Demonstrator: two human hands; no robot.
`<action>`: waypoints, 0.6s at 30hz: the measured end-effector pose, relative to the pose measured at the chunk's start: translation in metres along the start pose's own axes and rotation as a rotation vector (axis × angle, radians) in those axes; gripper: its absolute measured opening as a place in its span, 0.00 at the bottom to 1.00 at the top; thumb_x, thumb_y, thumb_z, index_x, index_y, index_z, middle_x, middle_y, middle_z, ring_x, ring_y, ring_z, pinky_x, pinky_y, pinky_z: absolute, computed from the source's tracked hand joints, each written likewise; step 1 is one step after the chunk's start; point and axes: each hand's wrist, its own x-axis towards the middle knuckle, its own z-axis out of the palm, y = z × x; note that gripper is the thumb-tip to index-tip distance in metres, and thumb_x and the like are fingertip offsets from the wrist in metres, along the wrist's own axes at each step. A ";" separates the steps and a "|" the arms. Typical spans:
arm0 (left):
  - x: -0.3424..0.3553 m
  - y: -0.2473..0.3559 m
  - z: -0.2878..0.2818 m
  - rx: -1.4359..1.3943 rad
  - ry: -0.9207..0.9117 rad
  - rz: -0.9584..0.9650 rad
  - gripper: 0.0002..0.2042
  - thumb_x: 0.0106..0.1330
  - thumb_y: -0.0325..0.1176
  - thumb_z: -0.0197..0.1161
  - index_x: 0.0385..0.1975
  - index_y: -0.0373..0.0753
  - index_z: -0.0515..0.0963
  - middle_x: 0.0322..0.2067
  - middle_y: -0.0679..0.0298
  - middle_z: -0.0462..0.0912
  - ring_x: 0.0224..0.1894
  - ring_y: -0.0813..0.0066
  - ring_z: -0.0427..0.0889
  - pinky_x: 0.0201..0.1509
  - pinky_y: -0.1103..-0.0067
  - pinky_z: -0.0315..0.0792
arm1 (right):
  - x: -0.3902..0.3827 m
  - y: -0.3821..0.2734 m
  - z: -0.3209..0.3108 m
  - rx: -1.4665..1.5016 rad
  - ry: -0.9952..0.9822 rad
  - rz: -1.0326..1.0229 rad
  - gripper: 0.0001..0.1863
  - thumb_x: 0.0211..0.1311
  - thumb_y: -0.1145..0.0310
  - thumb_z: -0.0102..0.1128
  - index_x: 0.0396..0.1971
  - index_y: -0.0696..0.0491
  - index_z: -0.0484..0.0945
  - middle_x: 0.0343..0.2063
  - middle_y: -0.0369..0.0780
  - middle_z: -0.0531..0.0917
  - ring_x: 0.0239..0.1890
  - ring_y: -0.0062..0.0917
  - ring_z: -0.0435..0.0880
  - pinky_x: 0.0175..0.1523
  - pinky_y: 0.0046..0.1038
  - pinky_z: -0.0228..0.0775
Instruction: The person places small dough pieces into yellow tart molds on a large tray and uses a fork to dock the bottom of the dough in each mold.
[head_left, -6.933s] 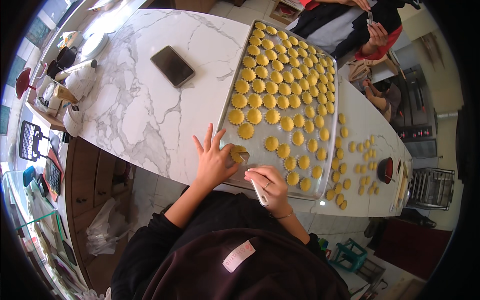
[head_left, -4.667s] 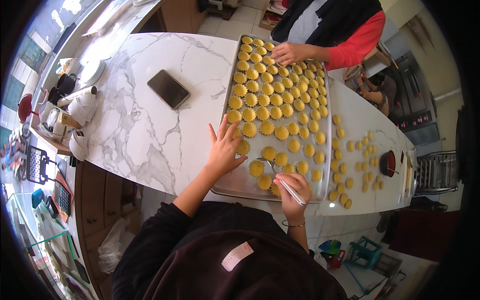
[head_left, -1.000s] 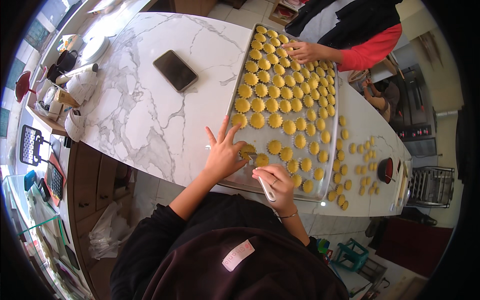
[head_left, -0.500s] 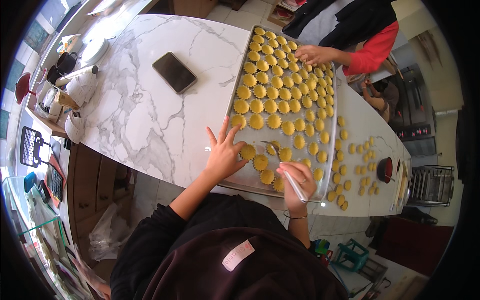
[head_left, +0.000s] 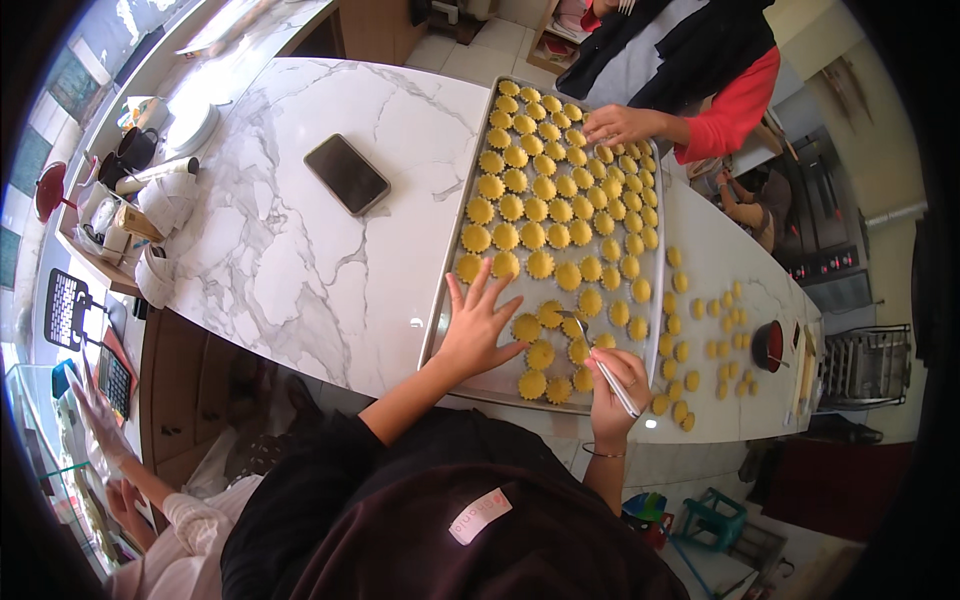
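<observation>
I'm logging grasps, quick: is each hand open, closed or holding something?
Left hand: open, spread over the tray, holding nothing.
Right hand: closed, holding a white-handled utensil.

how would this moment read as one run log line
left hand: spread, over tray | right hand: holding white-handled utensil, tip among yellow shells | co-worker's hand: at tray's far side

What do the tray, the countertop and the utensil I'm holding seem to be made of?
Tray: likely bare metal, from its silvery sheen. Countertop: white with grey veins and glossy highlights, so polished marble or a look-alike. Utensil: its pale, smooth handle could be plastic or metal; the thin grey head looks metallic.
</observation>
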 end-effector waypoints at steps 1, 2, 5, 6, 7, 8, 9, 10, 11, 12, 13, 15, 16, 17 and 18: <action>-0.002 -0.004 -0.004 -0.057 0.087 -0.034 0.26 0.47 0.45 0.72 0.47 0.44 0.78 0.63 0.57 0.61 0.73 0.49 0.39 0.65 0.36 0.27 | -0.001 0.000 0.000 0.001 -0.001 0.014 0.12 0.48 0.83 0.68 0.34 0.55 0.82 0.32 0.41 0.81 0.32 0.28 0.81 0.36 0.25 0.74; 0.000 -0.014 -0.006 -0.033 0.152 -0.095 0.28 0.46 0.45 0.73 0.48 0.43 0.76 0.63 0.56 0.60 0.73 0.48 0.39 0.65 0.37 0.28 | 0.000 0.000 0.001 0.005 0.002 0.012 0.12 0.48 0.83 0.68 0.34 0.55 0.82 0.32 0.41 0.81 0.32 0.28 0.81 0.36 0.25 0.74; 0.012 -0.039 -0.020 0.166 0.253 -0.268 0.27 0.45 0.45 0.73 0.47 0.42 0.77 0.64 0.55 0.59 0.73 0.47 0.38 0.65 0.37 0.28 | 0.001 0.001 0.002 0.003 0.001 0.007 0.12 0.48 0.82 0.69 0.34 0.55 0.82 0.31 0.41 0.81 0.32 0.28 0.81 0.36 0.25 0.74; 0.014 -0.042 -0.023 0.173 0.198 -0.327 0.26 0.45 0.45 0.73 0.44 0.40 0.78 0.64 0.54 0.58 0.72 0.45 0.37 0.65 0.37 0.28 | 0.001 0.003 0.004 0.011 -0.002 -0.007 0.12 0.48 0.82 0.69 0.34 0.55 0.82 0.31 0.41 0.81 0.32 0.28 0.81 0.36 0.25 0.74; 0.017 -0.043 -0.026 0.179 0.205 -0.329 0.26 0.45 0.45 0.73 0.44 0.40 0.78 0.64 0.54 0.58 0.72 0.45 0.37 0.65 0.37 0.28 | 0.002 0.004 0.006 0.023 -0.004 -0.025 0.12 0.48 0.82 0.69 0.34 0.55 0.82 0.31 0.41 0.81 0.32 0.28 0.81 0.36 0.25 0.74; 0.019 -0.043 -0.027 0.196 0.156 -0.326 0.25 0.45 0.45 0.73 0.43 0.40 0.79 0.63 0.54 0.59 0.72 0.45 0.37 0.65 0.36 0.28 | 0.003 0.003 0.007 0.030 -0.005 -0.030 0.12 0.48 0.82 0.69 0.34 0.55 0.82 0.31 0.41 0.81 0.32 0.28 0.81 0.36 0.25 0.74; 0.022 -0.042 -0.028 0.212 0.107 -0.322 0.24 0.45 0.45 0.73 0.41 0.40 0.79 0.63 0.54 0.59 0.72 0.45 0.37 0.64 0.35 0.27 | 0.004 0.001 0.008 0.030 -0.009 -0.029 0.12 0.48 0.83 0.69 0.34 0.55 0.82 0.31 0.41 0.81 0.32 0.28 0.81 0.36 0.24 0.74; 0.023 -0.041 -0.027 0.217 0.112 -0.323 0.24 0.45 0.45 0.73 0.41 0.40 0.79 0.63 0.54 0.59 0.72 0.45 0.37 0.64 0.35 0.27 | 0.005 0.000 0.009 0.029 -0.013 -0.028 0.12 0.48 0.83 0.69 0.34 0.55 0.82 0.31 0.41 0.81 0.32 0.28 0.81 0.36 0.24 0.74; 0.023 -0.040 -0.025 0.216 0.114 -0.345 0.24 0.45 0.45 0.73 0.40 0.40 0.80 0.63 0.54 0.59 0.72 0.45 0.37 0.64 0.34 0.27 | 0.006 -0.001 0.009 0.034 -0.014 -0.033 0.12 0.48 0.83 0.69 0.34 0.55 0.82 0.31 0.41 0.81 0.32 0.28 0.81 0.36 0.24 0.74; 0.024 -0.040 -0.023 0.214 0.117 -0.367 0.23 0.44 0.45 0.73 0.39 0.40 0.80 0.63 0.54 0.59 0.72 0.46 0.37 0.63 0.34 0.27 | 0.008 -0.003 0.009 0.037 -0.017 -0.032 0.12 0.48 0.83 0.69 0.34 0.55 0.82 0.31 0.41 0.81 0.32 0.28 0.81 0.35 0.24 0.74; 0.025 -0.040 -0.021 0.217 0.119 -0.365 0.23 0.44 0.45 0.73 0.39 0.40 0.80 0.63 0.54 0.59 0.72 0.46 0.37 0.63 0.34 0.27 | 0.007 -0.003 0.008 0.037 -0.017 -0.026 0.13 0.47 0.83 0.69 0.34 0.56 0.82 0.31 0.41 0.81 0.31 0.28 0.81 0.35 0.24 0.74; 0.025 -0.041 -0.018 0.232 0.167 -0.353 0.22 0.43 0.44 0.74 0.36 0.40 0.80 0.63 0.54 0.59 0.72 0.45 0.37 0.62 0.32 0.28 | 0.006 -0.001 0.007 0.048 -0.009 -0.038 0.13 0.47 0.83 0.69 0.34 0.56 0.82 0.31 0.41 0.82 0.31 0.28 0.81 0.35 0.24 0.74; 0.024 -0.040 -0.017 0.231 0.163 -0.353 0.22 0.43 0.44 0.74 0.36 0.40 0.80 0.63 0.54 0.59 0.72 0.45 0.37 0.62 0.32 0.28 | 0.005 0.000 0.007 0.052 -0.006 -0.043 0.13 0.47 0.83 0.69 0.34 0.56 0.82 0.31 0.41 0.82 0.32 0.28 0.81 0.34 0.24 0.74; 0.021 -0.039 -0.017 0.220 0.156 -0.335 0.21 0.43 0.44 0.74 0.35 0.40 0.79 0.63 0.54 0.59 0.72 0.45 0.37 0.61 0.31 0.28 | 0.004 0.000 0.007 0.052 -0.006 -0.040 0.13 0.47 0.83 0.69 0.34 0.56 0.82 0.31 0.41 0.82 0.32 0.28 0.81 0.34 0.24 0.74; 0.019 -0.038 -0.017 0.210 0.149 -0.317 0.20 0.42 0.44 0.74 0.34 0.40 0.79 0.63 0.54 0.59 0.72 0.44 0.37 0.61 0.31 0.29 | 0.003 0.001 0.008 0.051 -0.017 -0.033 0.12 0.47 0.83 0.69 0.34 0.56 0.82 0.31 0.41 0.82 0.32 0.28 0.81 0.34 0.23 0.73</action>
